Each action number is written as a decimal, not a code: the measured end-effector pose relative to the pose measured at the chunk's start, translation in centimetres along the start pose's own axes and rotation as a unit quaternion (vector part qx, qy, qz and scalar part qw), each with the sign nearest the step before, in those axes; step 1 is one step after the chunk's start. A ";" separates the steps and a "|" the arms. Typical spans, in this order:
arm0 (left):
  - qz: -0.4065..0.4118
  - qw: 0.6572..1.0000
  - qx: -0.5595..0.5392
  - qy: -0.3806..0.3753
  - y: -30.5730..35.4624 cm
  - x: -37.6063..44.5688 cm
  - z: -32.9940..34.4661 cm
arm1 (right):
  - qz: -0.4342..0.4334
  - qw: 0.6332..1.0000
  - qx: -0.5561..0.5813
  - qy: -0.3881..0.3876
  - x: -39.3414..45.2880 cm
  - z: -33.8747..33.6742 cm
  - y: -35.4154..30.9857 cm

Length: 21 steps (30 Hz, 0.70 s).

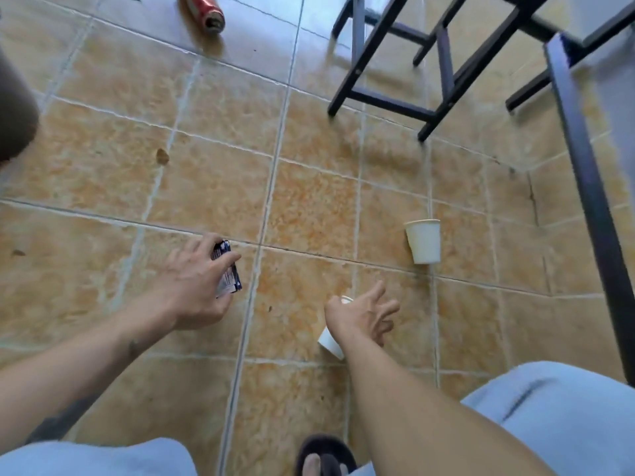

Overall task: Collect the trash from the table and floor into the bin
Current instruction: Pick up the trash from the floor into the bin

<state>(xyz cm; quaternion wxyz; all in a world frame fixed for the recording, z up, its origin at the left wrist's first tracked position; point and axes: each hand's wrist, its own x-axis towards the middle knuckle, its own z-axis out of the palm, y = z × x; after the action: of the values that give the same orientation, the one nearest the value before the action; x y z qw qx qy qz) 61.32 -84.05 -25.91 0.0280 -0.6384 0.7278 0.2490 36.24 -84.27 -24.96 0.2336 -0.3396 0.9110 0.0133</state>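
Note:
My left hand [196,286] grips a small dark blue and white wrapper [228,273] above the tiled floor. My right hand [364,314] has its fingers spread and hovers over a white paper cup [330,341] lying on its side; the hand hides most of that cup, and I cannot tell whether it touches it. A second white paper cup [423,240] lies on the floor further right. A red drink can [203,10] lies on its side at the far top of the view.
Dark stool legs [385,97] stand at the upper right, and a dark table leg [591,201] runs down the right edge. A dark rounded object [15,108] sits at the left edge. My knees and a sandalled foot [324,456] fill the bottom.

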 end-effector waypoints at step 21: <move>-0.169 0.923 -0.127 0.321 -9.8 -6.0 -16.0 | -0.502 0.815 0.259 -0.132 -14.0 -3.6 -25.4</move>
<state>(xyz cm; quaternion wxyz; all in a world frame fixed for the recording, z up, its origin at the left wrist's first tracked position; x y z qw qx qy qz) 76.12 -85.48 -12.99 -0.2471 -0.7956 0.5416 0.1123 59.80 -95.86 -12.23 0.4051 -0.6718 0.5442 -0.2974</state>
